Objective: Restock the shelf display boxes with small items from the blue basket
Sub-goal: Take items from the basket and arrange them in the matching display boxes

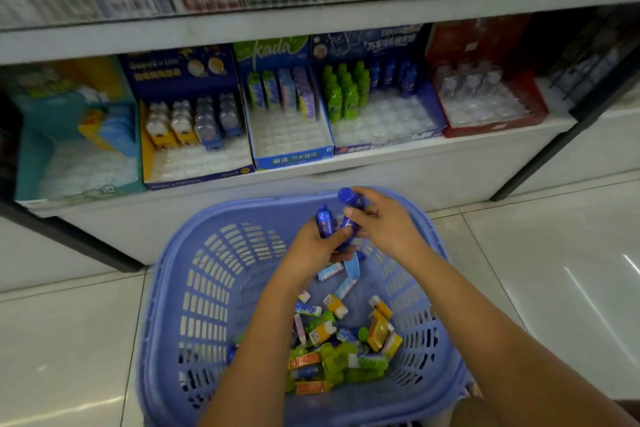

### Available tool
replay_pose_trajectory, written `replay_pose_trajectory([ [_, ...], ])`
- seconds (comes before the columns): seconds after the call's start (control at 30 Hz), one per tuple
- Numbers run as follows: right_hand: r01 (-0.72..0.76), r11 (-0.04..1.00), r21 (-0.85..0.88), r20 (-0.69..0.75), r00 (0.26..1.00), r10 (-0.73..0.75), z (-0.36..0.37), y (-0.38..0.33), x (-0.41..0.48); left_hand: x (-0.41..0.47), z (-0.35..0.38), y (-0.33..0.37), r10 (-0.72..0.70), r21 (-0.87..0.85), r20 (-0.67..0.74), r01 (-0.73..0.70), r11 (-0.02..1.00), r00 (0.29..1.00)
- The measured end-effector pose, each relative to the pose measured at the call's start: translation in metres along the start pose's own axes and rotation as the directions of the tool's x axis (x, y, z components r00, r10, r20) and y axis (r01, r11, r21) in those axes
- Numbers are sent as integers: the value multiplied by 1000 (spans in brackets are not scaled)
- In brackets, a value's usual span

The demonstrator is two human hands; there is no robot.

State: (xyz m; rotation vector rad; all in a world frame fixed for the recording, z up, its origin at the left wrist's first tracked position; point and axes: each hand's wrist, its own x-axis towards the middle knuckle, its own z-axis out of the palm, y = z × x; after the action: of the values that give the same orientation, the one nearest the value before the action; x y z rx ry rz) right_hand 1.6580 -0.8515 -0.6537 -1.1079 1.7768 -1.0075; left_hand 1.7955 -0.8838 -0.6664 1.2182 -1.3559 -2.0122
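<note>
Small blue bottle-shaped items point(325, 224) are gripped in the left hand point(317, 246) above the slatted blue plastic basket point(207, 274). Another blue bottle-shaped item point(349, 198) is pinched by the right hand point(381, 222), below the dark-blue cardboard display box point(391, 135)

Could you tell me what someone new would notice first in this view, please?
Two hands, left hand and right hand, hold small blue bottles above the blue basket on the floor. Colourful small items pile at its near end. Behind, half-empty display boxes line the shelf.
</note>
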Motion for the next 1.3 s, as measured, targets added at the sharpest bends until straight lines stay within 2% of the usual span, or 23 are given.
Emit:
replay_pose_trajectory([
  [0.1, 44, 999, 21, 32, 999, -44, -11, -16, 2, -8, 1, 17, 36, 41, 3, -36, 999, 999],
  [0.13, 80, 994, -69, -8, 997, -81, -17, -21, 2, -10, 2, 22, 35, 14, -6, -35, 999, 999],
  [0.2, 133, 918, -374, -107, 977, -185, -33, -29, 4, -13, 1, 33, 16, -119, -59, -23, 993, 998],
  [0.23, 148, 883, -446, -117, 968, -222, -43, -34, 3, -14, 0, 39, 6, -206, -76, -21, 978, 997],
  [0.3, 189, 861, -472, -45, 970, -238, -61, -44, 0, -15, -3, 50, 10, -359, -90, -41, 932, 996],
  [0.37, 250, 834, -492, 119, 968, -220, -75, -54, -5, -16, -4, 59, 30, -425, -101, -70, 902, 994],
  [0.47, 267, 839, -474, 319, 940, -119, -85, -67, -15, -18, 2, 67, 67, -363, -69, -87, 928, 995],
  [0.57, 301, 814, -497, 366, 923, -118, -87, -74, -16, -19, 8, 69, 110, -260, -3, -107, 960, 994],
  [0.63, 312, 829, -464, 323, 931, -170, -88, -77, -15, -18, 11, 69, 124, -229, -8, -123, 966, 992],
  [0.73, 300, 910, -286, 184, 949, -255, -92, -83, -13, -16, 16, 74, 123, -272, -10, -121, 955, 992],
  [0.83, 267, 949, -167, 145, 959, -245, -96, -88, -9, -13, 23, 80, 134, -364, -16, -131, 922, 991],
  [1.03, 171, 972, 159, -7, 985, -172, -105, -86, 10, 0, 37, 88, 176, -381, -118, -208, 901, 977],
  [1.1, 197, 973, 121, -88, 978, -187, -110, -89, 27, 4, 38, 90, 170, -381, -127, -207, 901, 977],
  [1.17, 246, 964, -100, -168, 951, -260, -121, -96, 53, 7, 37, 90, 152, -394, -140, -196, 898, 978],
  [1.23, 284, 922, -264, -145, 933, -329, -133, -104, 83, 10, 35, 89, 134, -422, -145, -183, 888, 980],
  [1.3, 291, 887, -358, -88, 936, -342, -144, -108, 111, 11, 32, 88, 122, -442, -143, -174, 880, 982],
])
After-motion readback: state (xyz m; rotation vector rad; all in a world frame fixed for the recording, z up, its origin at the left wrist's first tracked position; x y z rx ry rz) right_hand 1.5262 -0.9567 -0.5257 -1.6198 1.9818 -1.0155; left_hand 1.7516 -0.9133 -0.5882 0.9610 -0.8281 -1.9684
